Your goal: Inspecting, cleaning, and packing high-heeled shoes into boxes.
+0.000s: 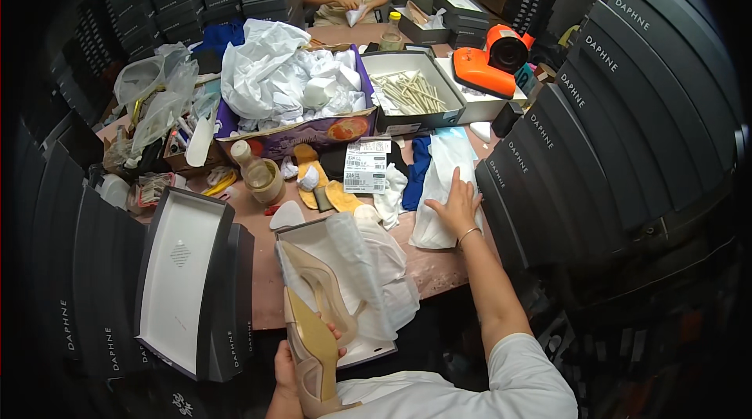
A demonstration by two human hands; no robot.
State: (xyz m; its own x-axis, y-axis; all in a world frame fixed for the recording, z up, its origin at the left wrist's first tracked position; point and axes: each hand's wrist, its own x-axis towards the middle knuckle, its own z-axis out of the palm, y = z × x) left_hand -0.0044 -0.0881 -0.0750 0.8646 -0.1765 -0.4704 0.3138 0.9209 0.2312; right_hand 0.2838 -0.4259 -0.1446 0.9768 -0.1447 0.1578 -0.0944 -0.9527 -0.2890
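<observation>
The left hand (288,366) pinches a tan shoe (312,333), thumb on one side and fingers on the other, just off the bench's near edge. The right hand (460,211) is spread wide over white paper (431,219) by the bench's right edge. An open box (371,349) pokes past the near edge, with a second shoe (337,308) inside. A bump could tip it, I think, or a loose grip could drop the held shoe. Dark boxes (529,172) crowd the right edge; some bench (439,283) shows between.
</observation>
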